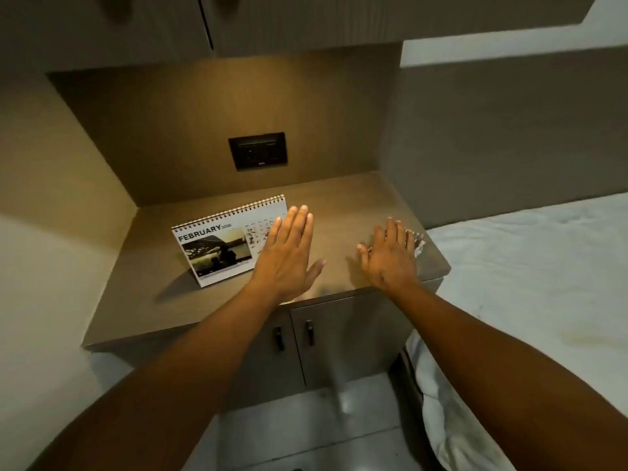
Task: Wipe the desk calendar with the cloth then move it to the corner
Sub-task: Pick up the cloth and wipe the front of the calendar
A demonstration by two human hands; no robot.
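A spiral-bound desk calendar (217, 246) showing February stands upright on the brown bedside cabinet top (163, 300), left of centre. My left hand (289, 253) hovers flat with fingers apart, covering the calendar's right part. My right hand (390, 256) is spread flat over the cabinet's right side. A pale patterned cloth (418, 242) peeks out from behind its fingers near the right edge; most of the cloth is hidden. Neither hand holds anything.
A dark wall socket panel (258, 150) sits on the back wall of the niche. Cupboards hang overhead. Two doors with black handles (309, 333) are below the top. A bed with white sheets (530, 283) lies to the right.
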